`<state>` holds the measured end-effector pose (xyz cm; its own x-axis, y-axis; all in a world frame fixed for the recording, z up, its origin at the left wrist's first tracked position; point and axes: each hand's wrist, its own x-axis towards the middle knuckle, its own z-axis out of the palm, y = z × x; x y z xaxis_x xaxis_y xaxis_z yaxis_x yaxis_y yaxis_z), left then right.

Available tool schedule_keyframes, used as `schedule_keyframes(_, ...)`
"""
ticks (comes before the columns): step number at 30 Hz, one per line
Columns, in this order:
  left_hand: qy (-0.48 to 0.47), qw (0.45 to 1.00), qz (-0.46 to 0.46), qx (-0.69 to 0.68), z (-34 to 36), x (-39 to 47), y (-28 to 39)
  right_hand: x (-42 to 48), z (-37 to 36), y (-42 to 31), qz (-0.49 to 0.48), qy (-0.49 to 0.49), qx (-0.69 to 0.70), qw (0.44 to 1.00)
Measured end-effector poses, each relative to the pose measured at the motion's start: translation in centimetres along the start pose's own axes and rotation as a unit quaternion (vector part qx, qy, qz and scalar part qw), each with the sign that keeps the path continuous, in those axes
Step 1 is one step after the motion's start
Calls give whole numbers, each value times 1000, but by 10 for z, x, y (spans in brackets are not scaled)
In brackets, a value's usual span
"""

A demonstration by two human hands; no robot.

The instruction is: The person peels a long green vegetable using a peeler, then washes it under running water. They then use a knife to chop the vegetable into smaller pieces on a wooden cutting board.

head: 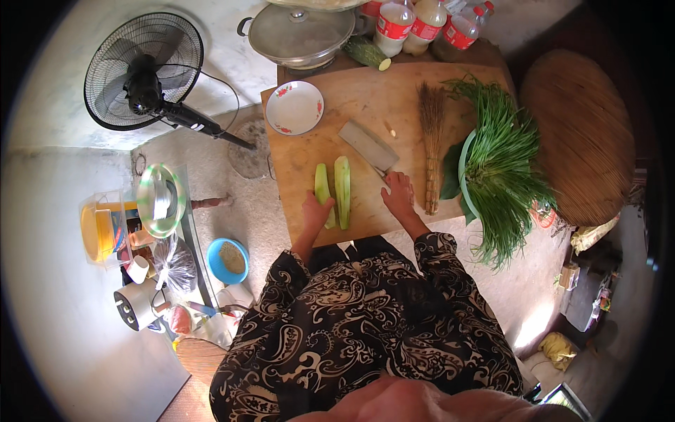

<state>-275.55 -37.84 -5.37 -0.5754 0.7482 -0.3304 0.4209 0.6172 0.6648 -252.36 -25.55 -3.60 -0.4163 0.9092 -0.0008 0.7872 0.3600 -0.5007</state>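
Two long, pale green peeled pieces of a cucumber or gourd lie side by side on a wooden board. My left hand [317, 209] grips the lower part of the left piece [321, 182]; the right piece [342, 192] lies just beside it, untouched. A broad-bladed cleaver [368, 144] rests flat beyond them, its blade pointing up and left. My right hand [399, 196] is at the cleaver's handle, fingers bent over its end; whether they close around it is hard to see. A white bowl with red flowers [295, 107] sits at the board's far left corner.
The board [364, 100] also bears a twig brush [432, 142] and a basin [467, 174] heaped with long green leaves [495, 158]. Behind stand a lidded pan [300, 37], a cut green vegetable [366, 53] and several bottles [394, 26]. A fan [143, 79] stands left.
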Motion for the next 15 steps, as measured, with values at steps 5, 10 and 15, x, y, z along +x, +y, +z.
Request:
schedule_keyframes(5, 29, 993, 101, 46, -43, 40, -8, 24, 23, 11, 14, 6, -62, 998)
schedule_keyframes(10, 62, 982, 128, 122, -66, 74, 3, 24, 0, -7, 72, 23, 62, 995)
schedule_keyframes(15, 75, 967, 208, 126, -61, 85, -1, -3, -17, -7, 83, 89, 166, 979)
